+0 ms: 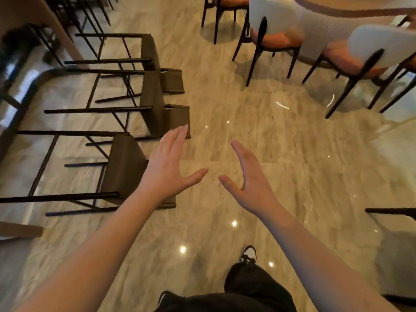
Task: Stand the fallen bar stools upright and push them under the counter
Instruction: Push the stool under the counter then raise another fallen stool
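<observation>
1. On the marble floor (258, 122), left of the person, three fallen bar stools lie on their sides: nearest (125, 170), middle (155, 104), far (149, 51).
2. Left hand (167, 164) and right hand (252, 179): fingers spread wide, holding nothing.
3. Judgement: stiff metal frames, moderately heavy; polished floor may let the feet slide. Grip backrest and seat edge.

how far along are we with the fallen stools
Nothing looks done: three bar stools, nearest, middle and farthest, lie on their sides by the counter. In hand: nothing; left hand and right hand are open, reaching. Left: standing and pushing in all three.
</observation>
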`<state>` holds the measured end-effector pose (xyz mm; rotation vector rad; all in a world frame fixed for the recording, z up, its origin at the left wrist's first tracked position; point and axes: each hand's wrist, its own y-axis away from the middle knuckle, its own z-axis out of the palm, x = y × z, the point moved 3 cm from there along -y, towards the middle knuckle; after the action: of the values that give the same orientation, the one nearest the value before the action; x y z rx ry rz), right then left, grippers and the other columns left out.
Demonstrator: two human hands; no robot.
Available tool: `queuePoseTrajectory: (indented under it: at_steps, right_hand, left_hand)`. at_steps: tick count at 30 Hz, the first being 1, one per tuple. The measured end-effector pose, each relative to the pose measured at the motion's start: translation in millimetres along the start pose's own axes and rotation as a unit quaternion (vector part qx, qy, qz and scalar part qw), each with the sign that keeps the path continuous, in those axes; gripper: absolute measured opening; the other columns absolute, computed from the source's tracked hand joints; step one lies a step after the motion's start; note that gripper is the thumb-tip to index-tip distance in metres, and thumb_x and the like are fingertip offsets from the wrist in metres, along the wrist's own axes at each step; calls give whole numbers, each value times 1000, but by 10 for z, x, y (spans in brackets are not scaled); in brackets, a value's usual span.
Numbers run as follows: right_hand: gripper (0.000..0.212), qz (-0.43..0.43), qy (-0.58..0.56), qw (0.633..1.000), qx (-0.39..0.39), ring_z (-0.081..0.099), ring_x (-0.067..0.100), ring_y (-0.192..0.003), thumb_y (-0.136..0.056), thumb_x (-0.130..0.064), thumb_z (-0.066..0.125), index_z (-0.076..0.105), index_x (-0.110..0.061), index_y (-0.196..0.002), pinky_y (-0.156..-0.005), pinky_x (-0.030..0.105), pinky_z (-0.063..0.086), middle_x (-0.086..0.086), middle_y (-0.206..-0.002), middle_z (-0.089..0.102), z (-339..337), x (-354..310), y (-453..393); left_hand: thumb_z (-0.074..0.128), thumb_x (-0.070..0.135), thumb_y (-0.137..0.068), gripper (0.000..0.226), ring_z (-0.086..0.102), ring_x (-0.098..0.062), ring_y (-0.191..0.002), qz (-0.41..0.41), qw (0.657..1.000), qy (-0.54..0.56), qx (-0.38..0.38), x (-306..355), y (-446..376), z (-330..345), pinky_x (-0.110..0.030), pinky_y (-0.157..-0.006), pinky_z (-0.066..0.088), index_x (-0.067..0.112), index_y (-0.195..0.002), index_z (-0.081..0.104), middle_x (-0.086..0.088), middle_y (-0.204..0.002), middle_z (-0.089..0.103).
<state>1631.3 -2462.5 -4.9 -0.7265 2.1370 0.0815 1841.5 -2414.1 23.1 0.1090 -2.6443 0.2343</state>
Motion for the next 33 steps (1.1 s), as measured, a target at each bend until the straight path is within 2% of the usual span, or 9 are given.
queuePoseTrajectory:
  at_steps: [3,6,12,17,21,25,30,33]
  right_hand:
    - [78,-14,3,999,-34,15,0,-144,-90,-66,47,18,-28,-153,-116,32,23,-15,-157,20,-341,316,-347]
    - [78,-28,6,998,-64,13,-4,-143,-90,-67,47,17,-31,-153,-114,24,19,-21,-155,18,-559,532,-700]
    - [78,-82,15,990,-110,17,1,-144,-91,-66,47,19,-29,-153,-115,27,20,-11,-159,22,-488,756,-1451]
    - [76,-133,-2,971,-196,13,-5,-143,-91,-65,50,15,-35,-152,-111,17,14,-26,-152,16,0,753,-2264]
    - [79,-178,-5,951,-253,14,-5,-143,-90,-66,48,16,-31,-153,-110,13,14,-16,-157,21,348,660,-2911]
    - [80,-217,0,932,-289,18,0,-144,-90,-67,48,18,-28,-153,-114,26,24,-10,-158,23,626,501,-3477]
    - [79,-249,-19,905,-344,16,-7,-142,-90,-68,50,16,-33,-153,-110,21,23,-16,-157,21,1087,313,-3963]
    - [80,-281,-33,883,-375,18,-4,-142,-90,-67,51,17,-32,-153,-114,30,28,-14,-157,24,1458,215,-4259]
  left_hand:
    - [48,81,-72,107,16,-17,-148,-53,999,13,7,195,-324,155,-51,-116,28,27,-156,10,3,-161,18]
    - [52,79,-73,107,18,-18,-147,-79,996,14,23,288,-580,244,-54,-114,30,27,-156,10,3,-160,19]
    - [55,77,-74,106,20,-17,-146,-136,989,-2,53,81,-921,317,-52,-114,31,27,-156,10,2,-159,20]
    - [46,84,-69,106,17,-15,-146,-231,968,3,100,-467,-1249,345,-48,-114,27,35,-155,7,7,-159,17]
    - [54,79,-69,107,16,-18,-146,-285,950,0,129,-878,-1578,241,-53,-115,27,37,-154,4,7,-159,16]
    - [59,75,-70,109,14,-20,-148,-334,934,1,131,-1161,-1813,82,-55,-115,27,36,-154,2,5,-161,14]
    - [61,74,-72,111,13,-21,-149,-385,911,-31,143,-1455,-1910,-77,-53,-117,24,29,-155,3,1,-162,14]
    - [62,73,-74,111,10,-20,-149,-428,887,-44,164,-1650,-1970,-103,-51,-118,22,28,-155,3,1,-163,12]
